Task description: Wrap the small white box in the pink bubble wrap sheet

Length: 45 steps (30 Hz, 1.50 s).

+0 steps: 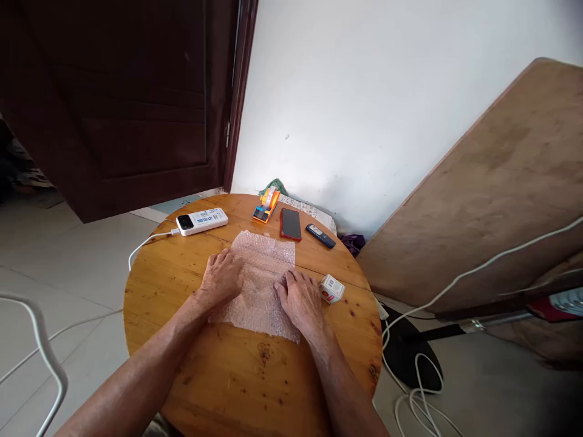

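A sheet of pinkish, see-through bubble wrap (262,291) lies spread on the round wooden table (237,376). My left hand (222,276) rests flat on its left side, fingers stretched forward. On the right side of the sheet lies my right hand (300,297), palm down with the fingers loosely spread. Just beyond the right fingertips stands a small white box (331,289) with red print and a barcode label. Nothing shows gripped in either hand.
Along the table's back sit a white power bank (203,221) with a cable plugged in, an orange tape dispenser (266,205), a phone (290,224) and a dark blue handheld device (320,235). A wall and a leaning board (492,182) stand behind; white cables (423,394) lie on the floor.
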Each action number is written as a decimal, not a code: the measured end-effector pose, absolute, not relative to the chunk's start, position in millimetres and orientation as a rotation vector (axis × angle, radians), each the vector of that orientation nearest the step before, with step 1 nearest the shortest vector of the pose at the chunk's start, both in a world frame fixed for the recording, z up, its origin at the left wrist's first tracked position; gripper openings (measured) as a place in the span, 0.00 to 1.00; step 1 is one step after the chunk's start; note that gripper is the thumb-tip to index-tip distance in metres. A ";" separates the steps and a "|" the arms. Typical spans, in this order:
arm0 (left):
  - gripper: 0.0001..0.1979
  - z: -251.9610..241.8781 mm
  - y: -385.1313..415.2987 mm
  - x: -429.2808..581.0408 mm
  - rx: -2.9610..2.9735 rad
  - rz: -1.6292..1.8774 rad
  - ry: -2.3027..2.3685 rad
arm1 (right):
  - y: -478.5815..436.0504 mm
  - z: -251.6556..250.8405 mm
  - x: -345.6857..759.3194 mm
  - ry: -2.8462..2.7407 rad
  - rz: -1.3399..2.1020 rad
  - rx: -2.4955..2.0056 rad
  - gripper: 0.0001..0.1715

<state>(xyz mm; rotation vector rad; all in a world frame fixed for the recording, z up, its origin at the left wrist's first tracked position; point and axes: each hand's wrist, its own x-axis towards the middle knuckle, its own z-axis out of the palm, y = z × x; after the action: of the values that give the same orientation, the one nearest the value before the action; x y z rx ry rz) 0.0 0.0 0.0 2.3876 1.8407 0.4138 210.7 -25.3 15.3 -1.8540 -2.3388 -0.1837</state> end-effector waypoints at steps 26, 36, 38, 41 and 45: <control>0.49 12.9 -16.0 -1.0 2.439 0.246 1.150 | -24.5 29.1 235.1 -2.378 0.258 -1.415 0.26; 0.40 9.5 -11.1 -0.1 2.422 0.499 1.136 | -19.0 31.0 310.7 -1.850 0.296 -1.980 0.40; 0.32 7.7 -6.3 0.1 2.390 0.567 1.255 | -20.6 26.7 319.9 -1.865 0.380 -2.056 0.40; 0.25 6.6 1.3 -1.8 2.280 0.614 1.489 | -20.4 23.3 326.2 -1.847 0.398 -2.046 0.35; 0.22 8.4 6.8 -4.6 2.186 0.585 1.629 | -18.9 30.1 314.1 -1.665 0.365 -1.923 0.29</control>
<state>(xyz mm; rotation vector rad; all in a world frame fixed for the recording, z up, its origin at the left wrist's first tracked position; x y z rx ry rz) -4.6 6.8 8.4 2.1858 1.6291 0.5853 314.1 -18.9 30.1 -1.9233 -1.6655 0.3655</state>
